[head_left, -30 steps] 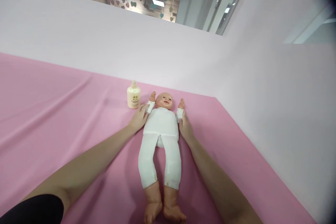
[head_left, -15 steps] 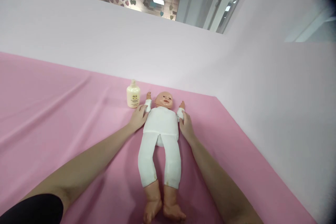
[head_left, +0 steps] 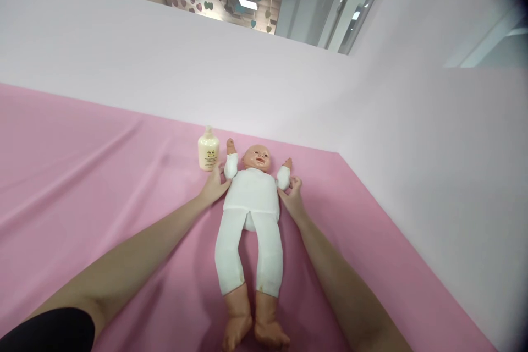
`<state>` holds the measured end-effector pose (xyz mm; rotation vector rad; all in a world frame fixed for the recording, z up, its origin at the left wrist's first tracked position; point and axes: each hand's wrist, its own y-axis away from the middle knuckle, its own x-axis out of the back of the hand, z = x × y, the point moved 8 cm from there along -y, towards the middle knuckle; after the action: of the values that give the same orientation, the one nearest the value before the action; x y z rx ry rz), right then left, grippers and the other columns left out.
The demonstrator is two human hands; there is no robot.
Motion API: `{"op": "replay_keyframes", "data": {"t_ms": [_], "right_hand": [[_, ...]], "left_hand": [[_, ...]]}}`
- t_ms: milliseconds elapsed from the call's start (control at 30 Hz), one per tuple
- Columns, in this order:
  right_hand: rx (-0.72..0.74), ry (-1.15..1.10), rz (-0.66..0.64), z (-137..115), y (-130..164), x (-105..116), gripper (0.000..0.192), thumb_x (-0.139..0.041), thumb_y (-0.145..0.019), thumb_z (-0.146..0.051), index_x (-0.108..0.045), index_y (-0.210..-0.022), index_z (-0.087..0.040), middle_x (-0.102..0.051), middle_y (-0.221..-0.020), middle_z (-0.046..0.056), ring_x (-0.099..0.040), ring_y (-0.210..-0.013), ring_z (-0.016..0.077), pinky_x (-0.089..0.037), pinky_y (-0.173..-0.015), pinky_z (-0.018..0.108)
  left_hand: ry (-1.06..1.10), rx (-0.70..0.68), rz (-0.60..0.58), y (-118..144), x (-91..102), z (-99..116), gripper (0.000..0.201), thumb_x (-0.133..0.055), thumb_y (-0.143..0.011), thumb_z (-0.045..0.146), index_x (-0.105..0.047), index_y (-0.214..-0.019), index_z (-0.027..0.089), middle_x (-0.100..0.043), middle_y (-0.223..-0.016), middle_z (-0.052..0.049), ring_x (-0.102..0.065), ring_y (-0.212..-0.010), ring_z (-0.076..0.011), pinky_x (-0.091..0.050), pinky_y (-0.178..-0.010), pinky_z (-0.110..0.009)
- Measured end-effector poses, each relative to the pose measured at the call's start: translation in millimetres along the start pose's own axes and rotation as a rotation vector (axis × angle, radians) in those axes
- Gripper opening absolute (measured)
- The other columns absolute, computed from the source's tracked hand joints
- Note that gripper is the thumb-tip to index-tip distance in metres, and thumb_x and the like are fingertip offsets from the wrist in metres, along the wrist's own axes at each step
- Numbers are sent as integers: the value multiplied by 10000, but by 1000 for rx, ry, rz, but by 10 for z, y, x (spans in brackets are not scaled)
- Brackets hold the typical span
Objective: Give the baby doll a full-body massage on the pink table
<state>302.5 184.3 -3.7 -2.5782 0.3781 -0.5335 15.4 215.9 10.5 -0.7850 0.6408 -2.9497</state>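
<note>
**Both hands at the doll's upper arms**

A pink sheet (head_left: 103, 176) covers the whole lower part of the frame, smooth apart from a few long creases at the left. Pale walls (head_left: 412, 148) close it in along the top and the right side.

The doll (head_left: 251, 198) lies on its back in the lower middle of the frame, head toward the wall, bare feet toward the bottom edge. It wears a white one-piece suit that looks fully on, covering body, arms and legs. Both of its arms are raised beside its head.

The left hand (head_left: 213, 188) reaches in from the lower left and presses against the doll's sleeve just under the raised arm; the fingers look wrapped about the sleeve, though how firmly cannot be told. The right hand (head_left: 293, 199) comes in from the lower right, fingers curled loosely and touching the other sleeve near the shoulder; a firm grasp is not clear.

A small cream bottle (head_left: 208, 149) stands upright just left of the doll's head, cap on, close to the left hand but not touched. Judging by this, the bottle is unused so far.
</note>
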Motion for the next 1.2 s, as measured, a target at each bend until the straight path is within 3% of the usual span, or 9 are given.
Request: {"op": "replay_keyframes", "data": {"t_ms": [100,200,333,433,633,733,867,1033,1200], "right_hand": [[45,-29,44,-118,25,20,638,-645,-700,-291,-255,-1198,-205,-432,-1244,145,-459,-1180,213,-373,-1021,422],[135,-15,41,-318,80,36,612,-647,-701,-282,-286,-1189,-208,-412,-1205,128,-450,-1152,218,-372,-1018,429],[291,-39,-164,-591,191,-85,433,-575,-760,-254,-382,-1146,-217,-476,-1097,84,-485,-1091,210,-381,-1009,418],[375,4,-247,-671,255,-148,410,-546,-770,-235,-396,-1152,-218,-494,-1093,83,-491,-1084,219,-384,-1003,428],[301,141,-119,-454,181,-154,498,-431,-873,-304,-261,-1323,-176,-409,-1292,158,-402,-1239,239,-322,-1067,462],[226,176,-96,-305,110,-181,581,-337,-911,-320,-102,-1415,-151,-266,-1436,172,-250,-1361,234,-259,-1110,468],[127,261,-85,-159,44,-164,658,-291,-919,-335,57,-1445,-149,-89,-1513,153,-82,-1413,242,-195,-1120,517],[169,309,-43,-313,47,-57,633,-314,-906,-294,-26,-1453,-158,-191,-1487,148,-186,-1390,225,-257,-1106,468],[171,250,28,-402,63,29,525,-393,-872,-264,-271,-1374,-171,-401,-1342,144,-367,-1282,227,-328,-1062,456]], "left_hand": [[64,-83,56,40,53,112,749,-590,-780,396,-175,-1365,181,-466,-1292,-148,-456,-1204,-249,-370,-994,-415],[18,-251,65,92,86,299,703,-639,-734,444,-308,-1296,182,-503,-1213,-114,-490,-1136,-245,-377,-982,-407],[-95,-564,-163,214,-74,541,718,-711,-611,525,-448,-1185,183,-553,-1126,-96,-506,-1071,-268,-370,-972,-417],[-114,-635,-233,261,-128,578,764,-709,-599,537,-431,-1219,187,-566,-1124,-99,-506,-1070,-276,-362,-978,-427],[-148,-426,-132,171,-116,443,590,-472,-841,419,-324,-1336,134,-482,-1276,-151,-449,-1186,-284,-336,-1017,-454],[-179,-294,-130,116,-153,332,616,-356,-901,391,-191,-1410,86,-335,-1415,-188,-298,-1324,-296,-253,-1083,-472],[-194,-216,-131,75,-177,262,654,-301,-922,362,-42,-1443,63,-182,-1490,-204,-165,-1384,-291,-205,-1109,-474],[-90,-143,-46,38,-57,210,675,-347,-907,294,21,-1456,160,-300,-1453,-177,-320,-1330,-274,-304,-1060,-465],[19,-71,14,8,33,111,629,-471,-860,323,-183,-1406,200,-427,-1363,-154,-582,-1054,-236,-452,-921,-416]]}}
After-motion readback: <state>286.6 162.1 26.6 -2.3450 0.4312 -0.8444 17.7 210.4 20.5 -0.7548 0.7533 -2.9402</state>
